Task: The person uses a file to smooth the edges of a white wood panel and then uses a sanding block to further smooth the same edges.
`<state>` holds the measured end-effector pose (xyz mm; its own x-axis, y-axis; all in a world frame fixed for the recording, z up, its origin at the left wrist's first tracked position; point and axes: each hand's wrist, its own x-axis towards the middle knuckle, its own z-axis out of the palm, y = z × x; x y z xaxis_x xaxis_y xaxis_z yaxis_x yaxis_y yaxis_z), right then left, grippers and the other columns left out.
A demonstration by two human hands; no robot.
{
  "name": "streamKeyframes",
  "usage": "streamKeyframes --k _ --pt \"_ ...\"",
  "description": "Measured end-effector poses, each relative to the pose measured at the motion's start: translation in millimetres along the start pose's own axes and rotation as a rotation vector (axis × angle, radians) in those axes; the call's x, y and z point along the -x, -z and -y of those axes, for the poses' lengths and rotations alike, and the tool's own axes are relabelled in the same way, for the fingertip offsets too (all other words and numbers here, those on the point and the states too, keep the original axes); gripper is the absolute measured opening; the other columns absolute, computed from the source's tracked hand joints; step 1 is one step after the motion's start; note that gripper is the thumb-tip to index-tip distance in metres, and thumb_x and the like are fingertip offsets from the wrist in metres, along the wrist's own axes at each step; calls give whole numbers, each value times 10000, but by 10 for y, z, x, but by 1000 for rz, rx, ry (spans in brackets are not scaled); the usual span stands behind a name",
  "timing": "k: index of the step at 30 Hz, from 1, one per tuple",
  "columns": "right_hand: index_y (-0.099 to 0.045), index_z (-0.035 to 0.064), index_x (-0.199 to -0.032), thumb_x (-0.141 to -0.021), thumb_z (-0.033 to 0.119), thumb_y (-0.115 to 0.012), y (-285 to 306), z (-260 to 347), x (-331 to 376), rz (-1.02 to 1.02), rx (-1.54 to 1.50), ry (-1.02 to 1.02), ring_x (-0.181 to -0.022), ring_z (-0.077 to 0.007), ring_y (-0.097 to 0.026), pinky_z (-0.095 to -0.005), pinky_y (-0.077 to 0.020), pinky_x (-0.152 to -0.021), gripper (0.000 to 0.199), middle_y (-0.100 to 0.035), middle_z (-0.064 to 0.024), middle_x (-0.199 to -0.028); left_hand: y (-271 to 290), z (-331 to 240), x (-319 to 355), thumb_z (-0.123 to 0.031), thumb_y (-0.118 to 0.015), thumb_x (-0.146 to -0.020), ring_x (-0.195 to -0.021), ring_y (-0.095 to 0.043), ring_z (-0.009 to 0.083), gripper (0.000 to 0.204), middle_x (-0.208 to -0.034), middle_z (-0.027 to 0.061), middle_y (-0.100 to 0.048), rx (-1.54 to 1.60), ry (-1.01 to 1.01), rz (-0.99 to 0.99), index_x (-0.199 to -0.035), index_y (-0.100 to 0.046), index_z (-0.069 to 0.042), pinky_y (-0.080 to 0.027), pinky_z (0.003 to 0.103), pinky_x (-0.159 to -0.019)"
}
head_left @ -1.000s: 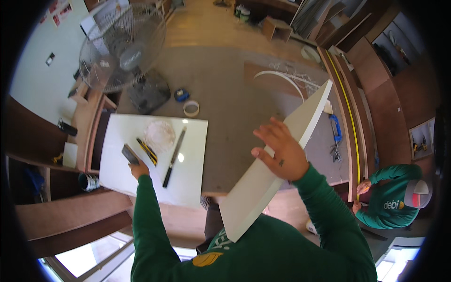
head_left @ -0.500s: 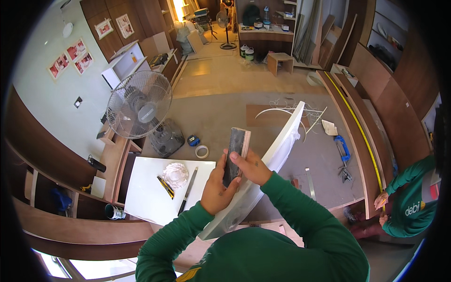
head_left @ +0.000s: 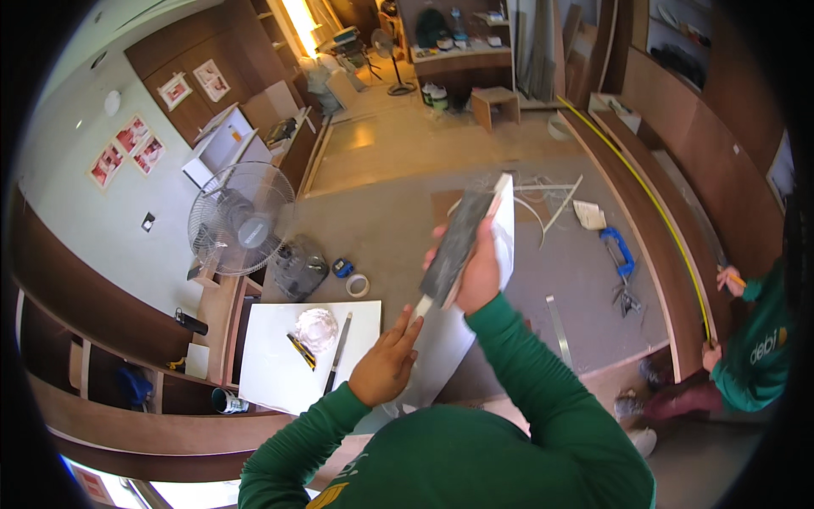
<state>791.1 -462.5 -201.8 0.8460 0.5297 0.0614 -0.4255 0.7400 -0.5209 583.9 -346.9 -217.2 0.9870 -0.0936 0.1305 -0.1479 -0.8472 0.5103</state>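
- The rectangular block with a dark-grey face and wood-toned side (head_left: pixel 458 246) lies over the long, flat white panel (head_left: pixel 445 352), between the right hand's (head_left: pixel 482 271) fingers and palm.
- The right fingers clamp the block.
- The left hand's (head_left: pixel 388 363) fingers extend, nearly together, at the panel's narrow edge.
- The block's face appears matte, scuffed.

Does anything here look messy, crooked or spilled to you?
The thin white strips at the far side of the table look untidy, lying at odd angles. The white panel slants too, but the left hand is at its edge. I see no clear spill or damage.
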Motion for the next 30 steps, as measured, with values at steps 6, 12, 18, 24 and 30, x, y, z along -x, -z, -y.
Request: streamKeyframes --k 6,12,18,24,30 --pt "-572 48 -1198 -1090 585 -430 827 873 -48 -243 422 246 -855 -187 -632 -342 -547 -761 565 -615 -83 -1060 51 -59 -201 -52 -598 -993 -1305 -560 482 550 -1524 296 -471 -44 -6 -57 -1524 -464 1 -488 462 -1086" --pt "-398 69 -1607 -1097 471 -483 1420 549 32 -384 727 238 -1005 -159 -603 -304 -519 -858 655 -593 -83 -1274 -55 81 -877 -170 -620 -1029 -1291 -590 404 555 -1451 275 -539 116 195 -32 -1529 -457 7 -478 402 -1070" --pt "-343 14 -1622 -1073 390 -557 1609 323 -296 -336 1049 439 -1352 -364 -487 -407 -363 -1169 699 -519 -220 -1413 -241 33 -998 -241 -571 -1068 -1459 -470 391 645 -1589 281 -448 334 205 54 -1621 -331 -12 -352 384 -1201" --pt "-348 85 -1636 -1050 385 -592 1891 476 -921 -421 1337 665 -1262 -426 -481 -467 -394 -1118 702 -513 -235 -1366 -367 -181 -1069 -199 -561 -1056 -1488 -437 401 728 -1608 306 -413 260 156 98 -1657 -200 -3 -347 388 -1204" --pt "-532 145 -1547 -1008 277 -675 1636 270 -542 -307 1357 745 -1191 -411 -532 -459 -450 -1063 572 -577 -229 -1346 -421 -153 -970 -140 -573 -1007 -1441 -483 434 816 -1572 349 -429 187 136 64 -1669 -115 -4 -373 408 -1180"
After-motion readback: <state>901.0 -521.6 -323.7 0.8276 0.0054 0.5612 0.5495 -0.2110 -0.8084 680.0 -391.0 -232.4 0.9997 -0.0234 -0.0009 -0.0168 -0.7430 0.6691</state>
